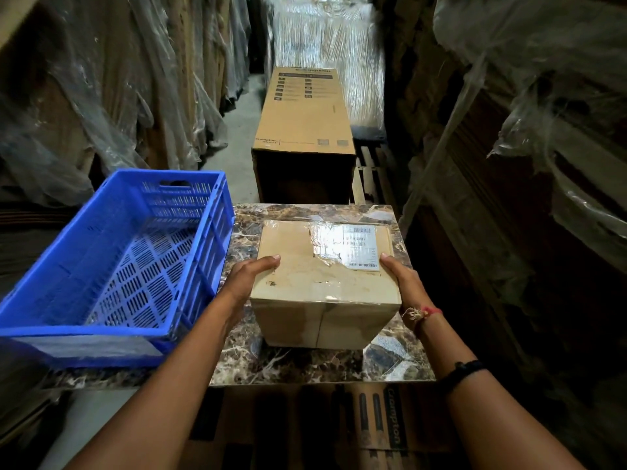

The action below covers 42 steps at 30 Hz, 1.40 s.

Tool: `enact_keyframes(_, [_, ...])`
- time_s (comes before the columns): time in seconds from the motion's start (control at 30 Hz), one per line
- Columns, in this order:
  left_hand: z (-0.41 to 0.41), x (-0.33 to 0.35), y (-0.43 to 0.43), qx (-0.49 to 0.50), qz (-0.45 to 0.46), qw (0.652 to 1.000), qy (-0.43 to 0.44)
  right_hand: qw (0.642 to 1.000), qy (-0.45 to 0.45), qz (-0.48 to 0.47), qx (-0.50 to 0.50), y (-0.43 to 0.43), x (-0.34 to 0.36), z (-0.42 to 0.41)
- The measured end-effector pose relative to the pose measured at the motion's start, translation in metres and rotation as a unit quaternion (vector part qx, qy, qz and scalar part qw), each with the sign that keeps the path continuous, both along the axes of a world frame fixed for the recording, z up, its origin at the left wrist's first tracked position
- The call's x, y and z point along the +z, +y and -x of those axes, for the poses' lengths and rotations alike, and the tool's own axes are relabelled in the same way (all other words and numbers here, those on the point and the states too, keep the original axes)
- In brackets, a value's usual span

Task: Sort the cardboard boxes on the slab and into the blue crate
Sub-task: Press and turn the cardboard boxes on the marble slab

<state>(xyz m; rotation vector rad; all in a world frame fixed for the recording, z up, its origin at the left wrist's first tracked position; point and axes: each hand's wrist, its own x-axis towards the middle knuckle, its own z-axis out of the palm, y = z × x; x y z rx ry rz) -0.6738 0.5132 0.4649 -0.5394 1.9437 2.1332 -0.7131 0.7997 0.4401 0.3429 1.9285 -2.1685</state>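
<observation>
A narrow storeroom aisle runs away between tall stacks draped in clear plastic sheeting (112,96), dim on both sides. Nearest, below the view, lies a brown printed carton (393,422) with dark lettering, and two bare forearms reach forward over it; the right one wears a black band (466,367) and, at the wrist, a red and pale thread (424,313). Just past them a brown veined marble slab (305,366) lies flat, and the cardboard box (322,293) stands on the middle of it, its taped top bearing a white barcode label (361,247) at the far right corner. The left hand (252,278) grips the box's left side, thumb laid over the top edge, the other fingers hidden behind the wall. The right hand (402,281) grips the right side the same way, thumb on top beside the label, its fingers also out of sight. Left of the box, close beside the left hand, sits the blue crate (84,332) with slotted walls and floor, its right wall over the slab's left edge. Beyond the slab a long cardboard carton (302,113) lies lengthwise down the aisle, beside a wooden pallet (373,171), and a film-wrapped stack (325,35) closes the far end.
</observation>
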Motion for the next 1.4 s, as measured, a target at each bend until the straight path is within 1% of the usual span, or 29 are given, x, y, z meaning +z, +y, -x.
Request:
enact_keyframes(0.2, [0.015, -0.008, -0.003, -0.010, 0.008, 1.000, -0.010, 1.000, -0.011, -0.005, 0.005, -0.003, 0.004, 0.011])
enact_keyframes(0.53, [0.025, -0.002, 0.005, 0.018, 0.025, 0.999, -0.042, 0.999, -0.030, -0.014, 0.038, 0.002, 0.003, 0.030])
enact_keyframes(0.63, [0.026, -0.005, 0.001, 0.009, 0.039, 0.998, -0.048, 0.997, -0.029, -0.045, 0.060, 0.001, 0.008, 0.027])
enact_keyframes(0.7, [0.027, -0.004, 0.000, 0.028, 0.081, 0.996, -0.034, 0.997, -0.007, -0.074, 0.029, 0.001, 0.013, 0.026])
enact_keyframes(0.73, [0.028, -0.004, 0.000, 0.046, 0.127, 0.991, -0.017, 0.991, 0.024, -0.133, 0.000, 0.000, 0.015, 0.026])
enact_keyframes(0.77, [0.028, -0.002, 0.002, 0.053, 0.222, 0.974, 0.010, 0.968, 0.073, -0.239, -0.023, 0.000, 0.018, 0.026])
enact_keyframes(0.8, [0.026, 0.004, 0.006, 0.044, 0.359, 0.931, 0.042, 0.916, 0.138, -0.374, -0.031, -0.002, 0.021, 0.026])
enact_keyframes(0.83, [0.026, 0.008, 0.012, 0.019, 0.492, 0.865, 0.092, 0.848, 0.195, -0.493, -0.025, -0.009, 0.029, 0.024])
enact_keyframes(0.87, [0.028, 0.011, 0.018, -0.021, 0.583, 0.799, 0.149, 0.785, 0.246, -0.569, 0.004, -0.018, 0.033, 0.023])
enact_keyframes(0.9, [0.033, 0.015, 0.024, -0.069, 0.624, 0.754, 0.190, 0.745, 0.278, -0.604, 0.053, -0.029, 0.037, 0.023])
enact_keyframes(0.93, [0.038, 0.019, 0.031, -0.119, 0.643, 0.728, 0.205, 0.726, 0.290, -0.615, 0.106, -0.042, 0.044, 0.023])
enact_keyframes(0.97, [0.042, 0.019, 0.036, -0.157, 0.655, 0.710, 0.207, 0.710, 0.291, -0.624, 0.149, -0.054, 0.045, 0.024])
enact_keyframes(1.03, [0.048, 0.016, 0.043, -0.198, 0.670, 0.689, 0.192, 0.687, 0.275, -0.642, 0.200, -0.064, 0.041, 0.032])
enact_keyframes(1.1, [0.049, 0.013, 0.046, -0.204, 0.687, 0.675, 0.178, 0.676, 0.253, -0.655, 0.223, -0.066, 0.037, 0.038])
enact_keyframes(1.2, [0.051, 0.009, 0.047, -0.215, 0.698, 0.663, 0.167, 0.664, 0.243, -0.664, 0.242, -0.065, 0.035, 0.037])
enact_keyframes(1.3, [0.051, 0.009, 0.050, -0.217, 0.703, 0.659, 0.155, 0.664, 0.231, -0.667, 0.247, -0.066, 0.033, 0.035])
enact_keyframes(1.4, [0.051, 0.012, 0.052, -0.218, 0.700, 0.664, 0.149, 0.664, 0.222, -0.670, 0.249, -0.067, 0.037, 0.036])
